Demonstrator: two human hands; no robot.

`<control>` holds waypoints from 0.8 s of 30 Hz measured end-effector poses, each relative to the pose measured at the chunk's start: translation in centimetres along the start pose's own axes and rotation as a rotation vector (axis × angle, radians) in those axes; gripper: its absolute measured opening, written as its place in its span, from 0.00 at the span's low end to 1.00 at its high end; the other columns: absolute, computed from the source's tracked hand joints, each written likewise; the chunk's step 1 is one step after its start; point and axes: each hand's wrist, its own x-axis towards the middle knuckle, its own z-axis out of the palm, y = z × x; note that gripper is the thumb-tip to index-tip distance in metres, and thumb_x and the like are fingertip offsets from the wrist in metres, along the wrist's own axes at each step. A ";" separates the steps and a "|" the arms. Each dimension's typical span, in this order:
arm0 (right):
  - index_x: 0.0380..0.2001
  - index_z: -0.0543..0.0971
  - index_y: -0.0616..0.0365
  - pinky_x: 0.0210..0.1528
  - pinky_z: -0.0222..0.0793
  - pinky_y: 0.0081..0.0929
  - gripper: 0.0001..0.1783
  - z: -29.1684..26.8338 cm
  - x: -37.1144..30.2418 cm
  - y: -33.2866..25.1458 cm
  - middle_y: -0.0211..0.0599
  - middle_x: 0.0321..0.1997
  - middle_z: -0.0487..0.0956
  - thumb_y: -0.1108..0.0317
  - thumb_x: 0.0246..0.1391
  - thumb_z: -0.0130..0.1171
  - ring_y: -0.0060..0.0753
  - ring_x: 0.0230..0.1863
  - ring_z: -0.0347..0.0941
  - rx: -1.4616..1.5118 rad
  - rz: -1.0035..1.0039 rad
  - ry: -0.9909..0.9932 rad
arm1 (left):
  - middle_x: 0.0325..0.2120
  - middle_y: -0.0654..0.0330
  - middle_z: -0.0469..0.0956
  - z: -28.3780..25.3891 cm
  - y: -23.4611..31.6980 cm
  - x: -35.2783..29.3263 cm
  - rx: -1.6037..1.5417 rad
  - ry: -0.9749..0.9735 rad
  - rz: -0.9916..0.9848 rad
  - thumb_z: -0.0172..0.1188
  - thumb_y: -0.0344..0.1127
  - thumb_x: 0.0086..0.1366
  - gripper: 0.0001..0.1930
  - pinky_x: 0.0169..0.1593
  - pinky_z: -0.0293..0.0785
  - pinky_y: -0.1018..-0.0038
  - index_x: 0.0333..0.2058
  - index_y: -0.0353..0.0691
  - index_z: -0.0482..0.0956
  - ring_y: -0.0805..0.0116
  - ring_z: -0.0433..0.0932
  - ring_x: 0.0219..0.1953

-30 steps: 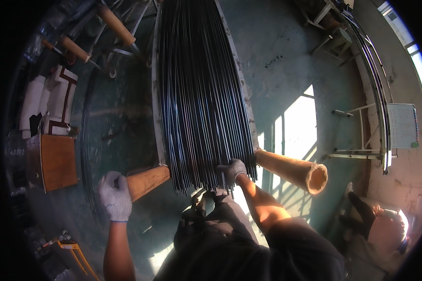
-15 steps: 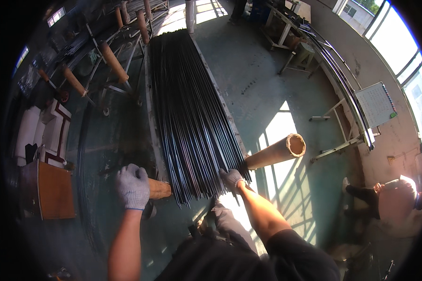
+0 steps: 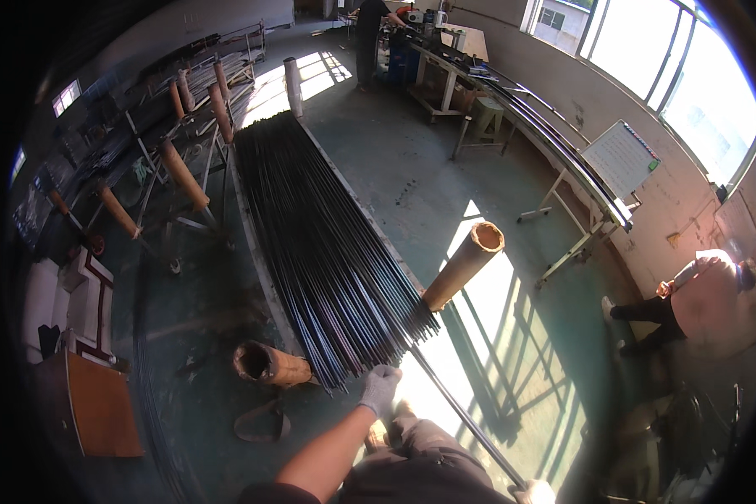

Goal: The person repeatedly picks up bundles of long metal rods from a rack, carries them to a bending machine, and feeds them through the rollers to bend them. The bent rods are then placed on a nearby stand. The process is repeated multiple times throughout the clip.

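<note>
Right hand (image 3: 535,493) has fingers wrapped round black rod (image 3: 466,418). Left hand (image 3: 381,388) beside rod bundle (image 3: 328,260); can't tell finger state.

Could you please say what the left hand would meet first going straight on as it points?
The left hand would probably meet the near ends of the black rods, though depth is unclear and they may already touch.

Rods (image 3: 328,244) between tubes (image 3: 460,273) — cabinet (image 3: 105,412) left, board (image 3: 620,161) right.
</note>
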 end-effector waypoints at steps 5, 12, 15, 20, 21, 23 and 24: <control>0.51 0.92 0.54 0.40 0.82 0.49 0.19 0.8 -10.9 4.4 0.47 0.38 0.90 0.52 0.70 0.65 0.50 0.37 0.87 -0.094 0.149 0.190 | 0.45 0.56 0.84 6.8 -2.8 3.3 -0.910 -0.189 -0.383 0.60 0.49 0.82 0.17 0.53 0.84 0.50 0.55 0.42 0.82 0.54 0.85 0.46; 0.21 0.84 0.47 0.37 0.78 0.51 0.07 5.1 -13.0 11.4 0.43 0.22 0.84 0.58 0.38 0.66 0.54 0.26 0.83 -0.138 0.203 0.571 | 0.28 0.65 0.72 13.6 2.8 -2.8 -1.014 -0.338 -0.382 0.55 0.37 0.84 0.14 0.40 0.78 0.68 0.32 0.46 0.71 0.67 0.72 0.30; 0.26 0.87 0.48 0.37 0.79 0.53 0.08 7.1 -16.6 21.1 0.45 0.25 0.86 0.58 0.46 0.67 0.54 0.29 0.85 -0.075 0.401 0.447 | 0.31 0.64 0.76 18.7 2.0 -10.6 -0.798 -0.459 -0.346 0.63 0.32 0.77 0.07 0.48 0.82 0.64 0.36 0.41 0.79 0.67 0.77 0.33; 0.32 0.87 0.52 0.54 0.77 0.52 0.15 13.6 -24.6 40.6 0.47 0.34 0.88 0.52 0.64 0.66 0.55 0.45 0.85 -0.031 0.611 0.562 | 0.33 0.64 0.76 29.9 5.2 -23.8 -0.835 -0.719 -0.297 0.60 0.36 0.81 0.08 0.45 0.78 0.67 0.41 0.38 0.79 0.67 0.75 0.36; 0.32 0.87 0.53 0.57 0.76 0.52 0.18 15.0 -26.3 44.5 0.49 0.36 0.88 0.50 0.67 0.65 0.55 0.48 0.84 -0.001 0.675 0.621 | 0.32 0.65 0.74 32.5 7.0 -25.7 -0.856 -0.813 -0.179 0.61 0.37 0.81 0.09 0.43 0.77 0.70 0.38 0.41 0.77 0.69 0.73 0.34; 0.35 0.87 0.56 0.65 0.73 0.51 0.15 17.7 -29.0 51.0 0.54 0.44 0.88 0.56 0.67 0.66 0.60 0.52 0.82 -0.010 0.937 0.665 | 0.29 0.68 0.68 37.0 10.7 -29.3 -0.952 -0.970 -0.182 0.58 0.35 0.83 0.09 0.42 0.72 0.73 0.38 0.45 0.74 0.73 0.66 0.32; 0.40 0.87 0.57 0.67 0.72 0.50 0.14 18.6 -30.0 54.0 0.54 0.50 0.87 0.57 0.67 0.66 0.60 0.55 0.81 0.037 1.053 0.742 | 0.29 0.69 0.65 39.4 11.6 -31.6 -0.927 -1.038 -0.148 0.56 0.34 0.84 0.08 0.41 0.70 0.72 0.39 0.44 0.73 0.72 0.64 0.32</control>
